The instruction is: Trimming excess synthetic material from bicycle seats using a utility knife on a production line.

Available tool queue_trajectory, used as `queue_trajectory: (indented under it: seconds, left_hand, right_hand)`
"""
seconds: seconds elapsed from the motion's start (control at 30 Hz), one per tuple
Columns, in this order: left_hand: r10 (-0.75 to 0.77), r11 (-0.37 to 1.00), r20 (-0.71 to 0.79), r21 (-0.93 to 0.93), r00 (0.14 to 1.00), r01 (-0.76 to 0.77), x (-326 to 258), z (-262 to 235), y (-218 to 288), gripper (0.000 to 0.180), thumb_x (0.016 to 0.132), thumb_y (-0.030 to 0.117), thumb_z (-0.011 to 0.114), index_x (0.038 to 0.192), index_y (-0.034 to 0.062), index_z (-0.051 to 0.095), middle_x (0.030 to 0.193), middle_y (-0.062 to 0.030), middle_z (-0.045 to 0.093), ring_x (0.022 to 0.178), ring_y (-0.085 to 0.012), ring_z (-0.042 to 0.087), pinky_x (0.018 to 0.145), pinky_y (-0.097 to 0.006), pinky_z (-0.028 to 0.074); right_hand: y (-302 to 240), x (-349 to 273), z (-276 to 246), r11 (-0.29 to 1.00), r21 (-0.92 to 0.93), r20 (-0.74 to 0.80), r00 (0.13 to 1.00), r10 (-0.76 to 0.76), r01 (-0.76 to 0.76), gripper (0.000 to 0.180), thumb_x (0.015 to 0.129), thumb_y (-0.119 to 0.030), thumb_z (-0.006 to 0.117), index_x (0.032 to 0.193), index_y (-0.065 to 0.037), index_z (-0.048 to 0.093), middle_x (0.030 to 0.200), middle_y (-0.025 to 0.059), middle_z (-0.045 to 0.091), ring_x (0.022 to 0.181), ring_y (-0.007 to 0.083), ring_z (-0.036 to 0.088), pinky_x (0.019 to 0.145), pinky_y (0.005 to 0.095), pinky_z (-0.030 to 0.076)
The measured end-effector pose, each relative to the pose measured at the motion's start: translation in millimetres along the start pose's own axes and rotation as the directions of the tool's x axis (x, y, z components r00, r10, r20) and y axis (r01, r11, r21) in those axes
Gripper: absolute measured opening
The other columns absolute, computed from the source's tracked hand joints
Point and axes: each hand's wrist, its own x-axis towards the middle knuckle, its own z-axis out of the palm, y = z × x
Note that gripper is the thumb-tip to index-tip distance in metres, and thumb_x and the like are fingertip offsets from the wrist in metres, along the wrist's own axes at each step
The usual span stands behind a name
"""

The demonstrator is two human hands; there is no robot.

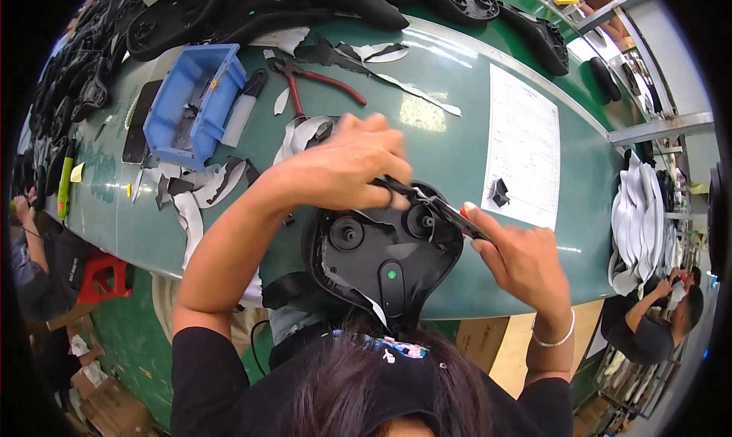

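- Black saddle [385, 258], underside up, rests at the near edge of the green table [457, 132], close against the person.
- Left hand [347, 166] presses curled fingers on the saddle's far rim.
- Right hand [522, 258] is closed around a thin tool [450, 212], its tip at that rim.
- Paper sheet [526, 143] lies beyond, to the right.
- Blue bin [194, 101] and red-handled pliers [316, 78] sit farther back.

Black saddle shell [381, 258] — underside up, at green table's near edge; red-handled pliers [450, 214] — jaws at its upper rim.
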Motion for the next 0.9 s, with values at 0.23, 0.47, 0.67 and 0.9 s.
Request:
queue_trajectory:
  seconds: [0.23,0.47,0.67,0.9]
  left_hand:
    - [-0.554,-0.115,-0.022,-0.988,0.832,-0.103,24.8,-43.7,11.3,0.036,0.093,0.029,0.050,0.064,0.0072,0.048,0.051,-0.0022,0.043,0.045,-0.0116,0.044,0.045,-0.027,0.035]
    - [-0.612,0.141,-0.777,-0.285,0.143,-0.948,-38.6,-96.8,16.8,0.032,0.095,0.024,0.045,0.073,0.0017,0.048,0.065,-0.0027,0.046,0.055,-0.0129,0.043,0.061,-0.027,0.044]
    - [-0.400,0.907,-0.465,-0.325,0.790,0.267,-22.8,-15.7,11.7,0.023,0.082,0.020,0.066,0.096,0.0041,0.057,0.087,-0.0061,0.059,0.078,-0.0198,0.059,0.072,-0.032,0.048]
    - [-0.795,0.166,-0.115,-0.986,0.595,0.031,-27.4,-4.8,-95.4,0.011,0.083,0.007,0.054,0.087,0.0083,0.064,0.074,-0.0040,0.063,0.057,-0.0063,0.051,0.050,-0.020,0.040]
  right_hand:
    - [-19.4,-27.3,12.1,0.983,-0.174,0.000,0.998,0.065,-0.064,0.047,0.087,-0.023,0.060,0.132,-0.015,0.047,0.057,0.0086,0.053,0.042,0.0257,0.052,0.040,0.0375,0.036]
    - [-69.1,-75.9,60.7,0.698,0.553,0.014,0.843,0.537,-0.454,0.055,0.089,-0.020,0.059,0.138,-0.007,0.037,0.087,0.0204,0.065,0.063,0.0284,0.065,0.057,0.0357,0.050]
    - [-58.8,-66.8,77.7,0.258,0.918,0.051,0.733,0.678,-0.303,0.050,0.087,-0.014,0.064,0.130,-0.003,0.043,0.077,0.0037,0.060,0.060,0.0093,0.055,0.056,0.0245,0.046]
    - [36.2,-8.2,63.0,0.373,0.927,-0.326,0.432,0.841,-0.028,0.033,0.084,-0.012,0.065,0.112,-0.003,0.051,0.082,-0.0007,0.051,0.065,0.0063,0.046,0.057,0.0198,0.040]
